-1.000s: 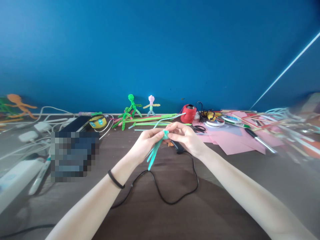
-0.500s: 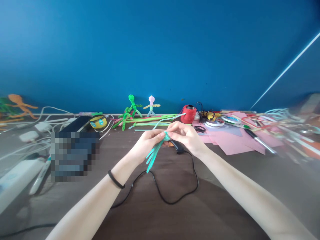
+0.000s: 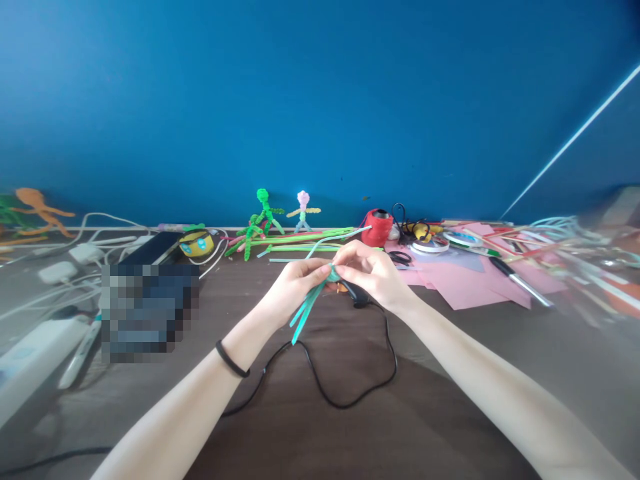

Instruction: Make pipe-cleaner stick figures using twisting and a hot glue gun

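Between thumb and fingers, my left hand (image 3: 289, 287) pinches a bundle of teal pipe cleaners (image 3: 306, 312) near its rounded, wound top. My right hand (image 3: 371, 272) grips the same wound part from the other side, thumbs nearly meeting. Several loose ends hang down to the lower left, and a paler pipe cleaner (image 3: 336, 239) sticks up behind the hands toward the right. Part of the wound top is covered by my fingers. Just below my right hand lies a black corded tool (image 3: 356, 295), its far part hidden.
Green pipe-cleaner figures (image 3: 263, 207) and a pink-headed one (image 3: 303, 207) stand by the blue wall. Behind my hands are green pipe cleaners (image 3: 320, 238) and a red thread spool (image 3: 377, 228). Pink paper (image 3: 465, 283), scissors (image 3: 400, 257) and a pen (image 3: 520, 282) lie right; white cables (image 3: 95, 280) left.
The hanging teal ends have swung slightly to the left and bunched closer together. Both hands stay in nearly the same place, still pinching the wound top.
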Action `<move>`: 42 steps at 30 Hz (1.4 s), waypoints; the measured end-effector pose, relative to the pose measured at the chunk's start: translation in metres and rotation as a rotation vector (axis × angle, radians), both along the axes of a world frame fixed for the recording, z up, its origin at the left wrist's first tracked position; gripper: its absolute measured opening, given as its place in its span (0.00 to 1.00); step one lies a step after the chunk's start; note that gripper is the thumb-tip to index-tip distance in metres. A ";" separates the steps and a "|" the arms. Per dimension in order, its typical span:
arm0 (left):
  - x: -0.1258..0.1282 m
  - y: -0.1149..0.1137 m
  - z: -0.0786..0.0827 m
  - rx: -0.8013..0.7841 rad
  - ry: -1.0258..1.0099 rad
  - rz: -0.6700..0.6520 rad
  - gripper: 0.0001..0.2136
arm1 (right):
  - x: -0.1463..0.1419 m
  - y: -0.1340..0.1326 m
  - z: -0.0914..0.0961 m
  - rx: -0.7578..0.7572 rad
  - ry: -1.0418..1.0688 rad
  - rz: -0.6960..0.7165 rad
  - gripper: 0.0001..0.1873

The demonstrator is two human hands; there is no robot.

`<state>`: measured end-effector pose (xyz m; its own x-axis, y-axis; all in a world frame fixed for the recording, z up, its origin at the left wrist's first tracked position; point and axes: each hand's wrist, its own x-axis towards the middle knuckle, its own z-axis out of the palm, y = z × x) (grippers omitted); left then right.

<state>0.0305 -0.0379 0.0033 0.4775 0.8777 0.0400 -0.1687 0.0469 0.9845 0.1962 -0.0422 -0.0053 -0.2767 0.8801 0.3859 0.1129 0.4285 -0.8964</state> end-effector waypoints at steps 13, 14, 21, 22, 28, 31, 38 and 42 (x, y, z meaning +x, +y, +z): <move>0.000 0.000 -0.001 -0.038 -0.005 -0.001 0.13 | 0.002 0.003 0.002 0.049 -0.037 -0.010 0.05; 0.000 0.000 -0.001 -0.040 -0.005 0.002 0.13 | 0.003 0.003 0.002 0.048 -0.036 -0.011 0.05; 0.001 0.000 -0.001 -0.056 -0.025 0.001 0.12 | 0.003 0.004 0.001 0.049 -0.027 -0.006 0.05; 0.001 0.000 -0.001 -0.058 -0.027 0.000 0.12 | 0.003 0.004 0.001 0.047 -0.028 -0.007 0.05; 0.001 0.000 -0.001 -0.069 -0.044 -0.004 0.11 | 0.002 0.003 0.002 0.020 -0.023 0.010 0.05; 0.001 0.000 -0.002 -0.084 -0.076 -0.015 0.11 | 0.001 0.001 0.003 -0.044 -0.001 0.027 0.06; 0.002 0.000 -0.002 -0.106 -0.114 -0.004 0.11 | 0.001 0.000 0.002 -0.064 0.002 0.019 0.07; 0.002 0.000 -0.003 -0.073 -0.073 0.011 0.12 | 0.001 0.001 0.002 -0.003 -0.016 -0.008 0.05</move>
<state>0.0327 -0.0383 0.0005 0.4663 0.8846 0.0106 -0.2412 0.1156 0.9636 0.1969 -0.0413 -0.0035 -0.2756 0.8833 0.3792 0.1302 0.4251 -0.8957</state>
